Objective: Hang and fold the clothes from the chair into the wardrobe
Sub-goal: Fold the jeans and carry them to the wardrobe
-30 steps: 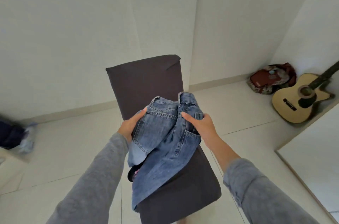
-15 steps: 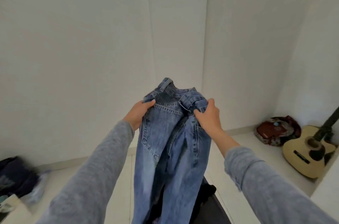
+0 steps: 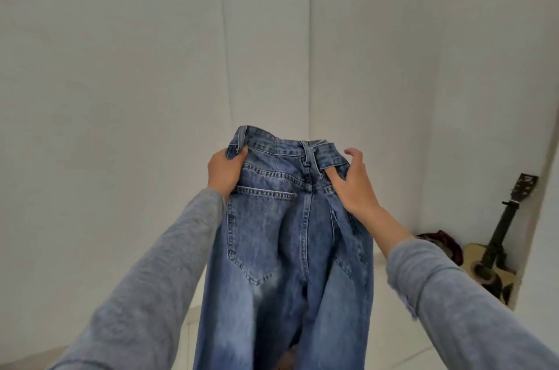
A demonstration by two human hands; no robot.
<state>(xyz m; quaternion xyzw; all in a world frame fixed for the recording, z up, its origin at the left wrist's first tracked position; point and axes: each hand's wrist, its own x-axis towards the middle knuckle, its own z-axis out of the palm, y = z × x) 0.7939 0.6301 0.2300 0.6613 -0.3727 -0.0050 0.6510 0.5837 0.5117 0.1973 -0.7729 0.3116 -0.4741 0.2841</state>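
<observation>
A pair of blue denim jeans (image 3: pixel 284 242) hangs in front of me, back pockets facing me, legs dropping out of the bottom of the view. My left hand (image 3: pixel 225 171) grips the waistband at its left end. My right hand (image 3: pixel 355 185) holds the waistband at the right, thumb tucked behind the cloth and fingers spread. The chair and the wardrobe are out of sight behind the jeans or outside the frame.
White walls meet in a corner straight ahead. An acoustic guitar (image 3: pixel 496 251) leans against the right wall, with a red bag (image 3: pixel 441 241) on the floor beside it. A white panel edge (image 3: pixel 541 218) stands at the far right.
I have lifted the jeans off the chair and raised them higher, and they now hang spread open by the waistband. The view has tilted up, so the chair has dropped out of sight.
</observation>
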